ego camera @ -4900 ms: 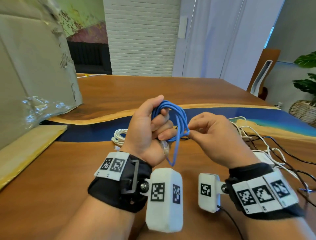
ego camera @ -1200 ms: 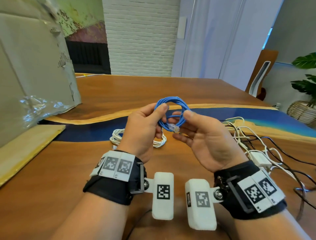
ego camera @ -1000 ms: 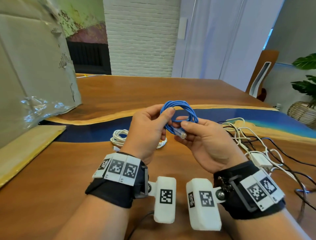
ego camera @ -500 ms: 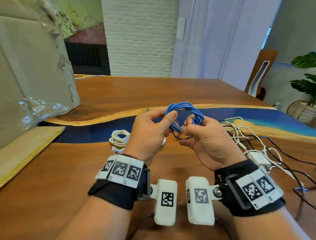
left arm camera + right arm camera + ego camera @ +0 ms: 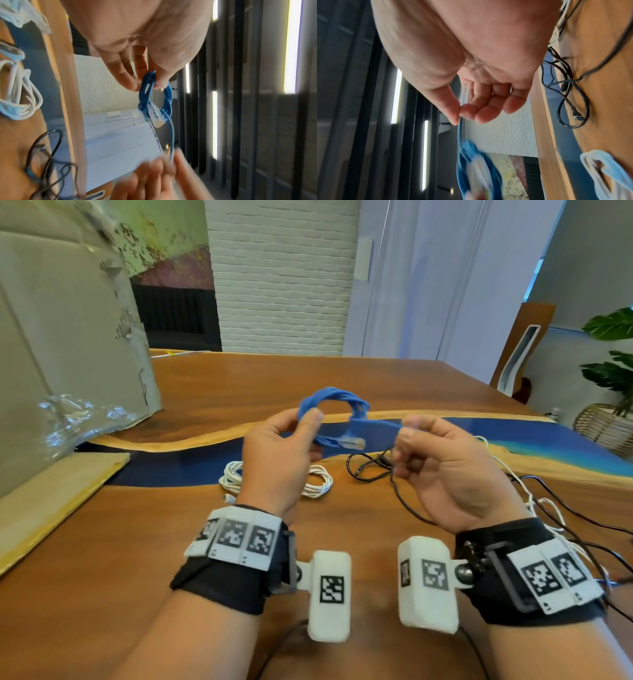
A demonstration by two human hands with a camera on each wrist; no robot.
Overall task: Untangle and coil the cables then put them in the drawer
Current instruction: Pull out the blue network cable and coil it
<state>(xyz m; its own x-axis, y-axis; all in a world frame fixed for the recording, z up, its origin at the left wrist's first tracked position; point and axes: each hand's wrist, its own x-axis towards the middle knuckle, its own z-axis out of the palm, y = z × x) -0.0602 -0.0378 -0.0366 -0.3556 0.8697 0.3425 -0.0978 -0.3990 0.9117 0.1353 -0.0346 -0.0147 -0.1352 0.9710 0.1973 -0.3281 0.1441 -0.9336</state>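
The blue cable [image 5: 334,410] is held above the wooden table [image 5: 239,378], wound into a small coil at about 12 o'clock from the wrists. The left hand [image 5: 277,455] pinches the coil's 9 o'clock side between thumb and fingers; the left wrist view shows the thumb and two fingertips pressed on the bundled strands, with a clear plug [image 5: 155,115] hanging against the loops. The right hand [image 5: 442,470] pinches the free tail of the same cable between thumb tip and forefinger, its other fingers curled loosely, at 3 o'clock from the coil. Half a second ago the two hands were nearly touching, with the right fingers pressed against the coil; now the right hand has drawn away toward 3 o'clock and a short straight run of blue cable stretches between coil and fingertips. The coil looks tighter and its wraps twisted around one another. On the table, a coiled white cable [image 5: 320,482] lies just beyond the left wrist, partly hidden by that hand, as before. A loose black cable [image 5: 368,470] lies between the hands, and a tangle of white and black cables [image 5: 544,508] spreads at 3 o'clock behind the right wrist. A cardboard box [image 5: 65,344] stands at 10 o'clock.
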